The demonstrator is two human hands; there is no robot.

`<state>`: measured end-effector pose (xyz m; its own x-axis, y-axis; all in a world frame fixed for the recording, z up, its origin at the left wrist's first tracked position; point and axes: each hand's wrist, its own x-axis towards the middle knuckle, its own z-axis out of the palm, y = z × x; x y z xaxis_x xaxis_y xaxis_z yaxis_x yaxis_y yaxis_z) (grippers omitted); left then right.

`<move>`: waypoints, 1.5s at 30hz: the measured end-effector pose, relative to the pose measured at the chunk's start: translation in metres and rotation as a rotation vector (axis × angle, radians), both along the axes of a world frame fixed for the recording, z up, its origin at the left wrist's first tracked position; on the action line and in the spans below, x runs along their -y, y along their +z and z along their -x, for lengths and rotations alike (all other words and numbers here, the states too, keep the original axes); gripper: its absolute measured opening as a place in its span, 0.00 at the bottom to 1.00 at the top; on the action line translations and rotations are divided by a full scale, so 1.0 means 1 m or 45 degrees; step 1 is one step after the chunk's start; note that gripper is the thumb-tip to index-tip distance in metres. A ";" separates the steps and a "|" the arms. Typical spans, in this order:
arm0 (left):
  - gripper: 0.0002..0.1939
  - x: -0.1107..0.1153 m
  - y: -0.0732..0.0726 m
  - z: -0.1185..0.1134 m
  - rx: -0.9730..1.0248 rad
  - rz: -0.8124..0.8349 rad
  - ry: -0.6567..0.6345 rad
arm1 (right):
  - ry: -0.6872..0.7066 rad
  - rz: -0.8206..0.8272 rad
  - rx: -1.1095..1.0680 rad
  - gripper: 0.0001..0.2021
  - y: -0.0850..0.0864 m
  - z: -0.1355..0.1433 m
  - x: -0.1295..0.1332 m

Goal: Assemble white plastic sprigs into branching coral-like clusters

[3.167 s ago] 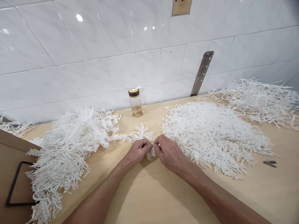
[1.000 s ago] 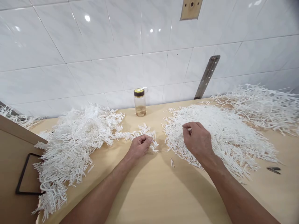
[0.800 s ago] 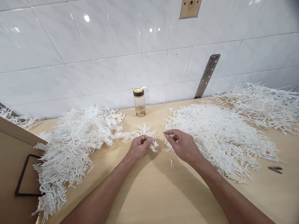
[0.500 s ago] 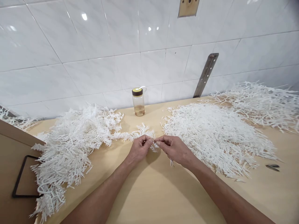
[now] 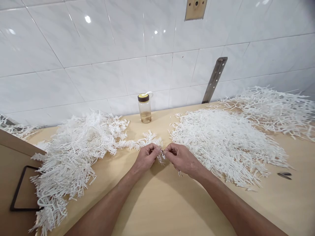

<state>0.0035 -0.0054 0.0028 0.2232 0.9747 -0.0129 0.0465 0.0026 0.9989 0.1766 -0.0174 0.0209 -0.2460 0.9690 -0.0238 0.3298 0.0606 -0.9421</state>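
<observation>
Near the middle of the wooden table (image 5: 157,203), my left hand (image 5: 147,157) pinches the end of a thin white branched strand (image 5: 160,159). My right hand (image 5: 180,158) is closed just to its right, fingertips nearly meeting the left ones, with the tips of a few white pieces (image 5: 180,173) poking out below its palm. A chain of white tufts (image 5: 140,143) runs from behind my left hand to a big white heap (image 5: 78,150) on the left. Beside my right hand lies a wide pile of loose white pieces (image 5: 221,141).
A clear bottle (image 5: 144,109) with a dark and yellow lid stands near the tiled wall. A metal bracket (image 5: 214,80) leans there. More white branching strands (image 5: 275,108) lie at the back right, small dark snips (image 5: 284,175) at the right. A brown box (image 5: 17,183) is at left.
The fingertips of my two hands have moved slightly apart, and more of the small piece between them shows. The whole view has shifted a little.
</observation>
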 end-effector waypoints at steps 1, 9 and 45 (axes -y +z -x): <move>0.23 0.000 0.001 0.000 -0.008 0.002 -0.015 | -0.012 0.015 -0.007 0.07 0.000 0.001 0.000; 0.24 -0.001 -0.004 0.002 -0.040 -0.027 -0.044 | 0.068 0.162 -0.185 0.14 -0.009 -0.002 -0.002; 0.09 0.006 -0.007 -0.006 -0.385 -0.362 0.156 | -0.027 -0.260 0.237 0.05 -0.013 0.010 0.000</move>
